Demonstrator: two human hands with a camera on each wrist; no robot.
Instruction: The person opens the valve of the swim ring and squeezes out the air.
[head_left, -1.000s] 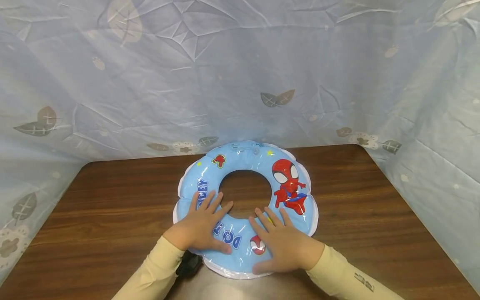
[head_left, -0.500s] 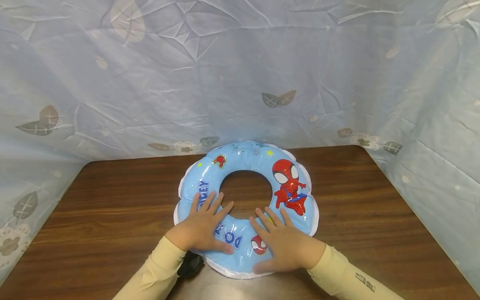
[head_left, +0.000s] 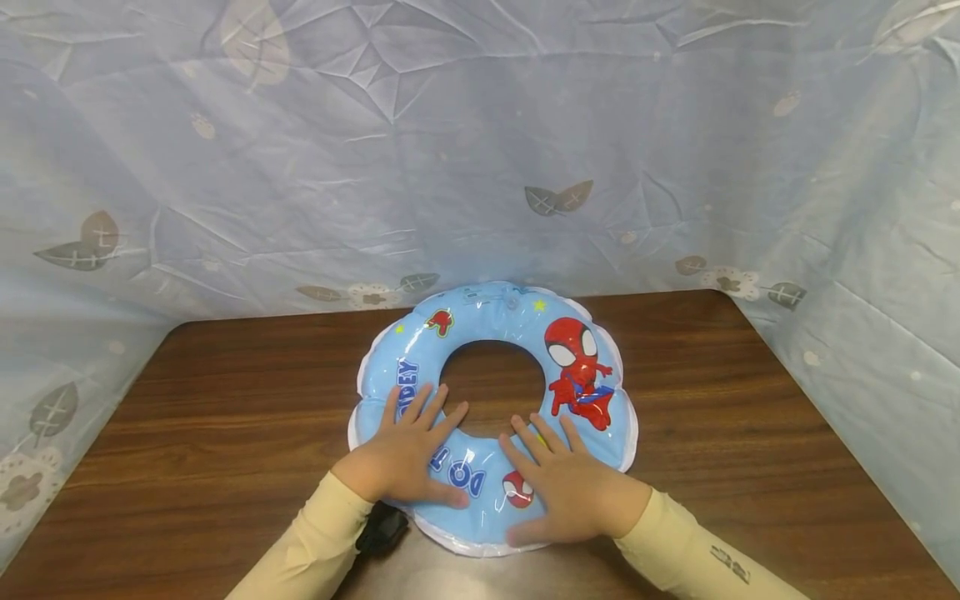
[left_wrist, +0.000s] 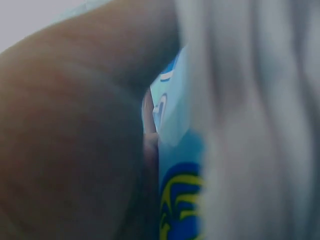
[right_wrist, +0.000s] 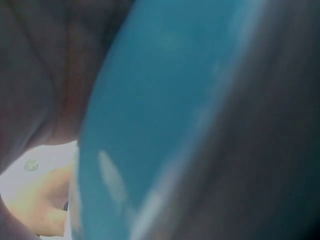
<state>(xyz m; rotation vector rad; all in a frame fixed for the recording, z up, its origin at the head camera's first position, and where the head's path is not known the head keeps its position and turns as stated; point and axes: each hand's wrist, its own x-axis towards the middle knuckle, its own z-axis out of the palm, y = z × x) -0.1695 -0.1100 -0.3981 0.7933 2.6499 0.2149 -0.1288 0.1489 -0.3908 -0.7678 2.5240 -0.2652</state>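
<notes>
A light-blue inflatable swim ring (head_left: 487, 521) with a white scalloped edge lies flat on the wooden table. It carries a red cartoon figure on its right side and blue lettering on its left. My left hand (head_left: 405, 454) rests on the ring's near left part, fingers spread and straight. On the near right part lies my right hand (head_left: 573, 487), its fingers likewise spread. Both hands partly cover the printing. In the left wrist view the hand blurs close to the lens beside the ring (left_wrist: 175, 115). The right wrist view is mostly filled by the ring's blue side (right_wrist: 150, 100).
The brown wood-grain table (head_left: 225, 417) has rounded back corners. Behind it and along its sides hangs a pale blue curtain (head_left: 465, 150) with leaf prints. A black object (head_left: 381, 529) sits at the left wrist, partly hidden under the sleeve.
</notes>
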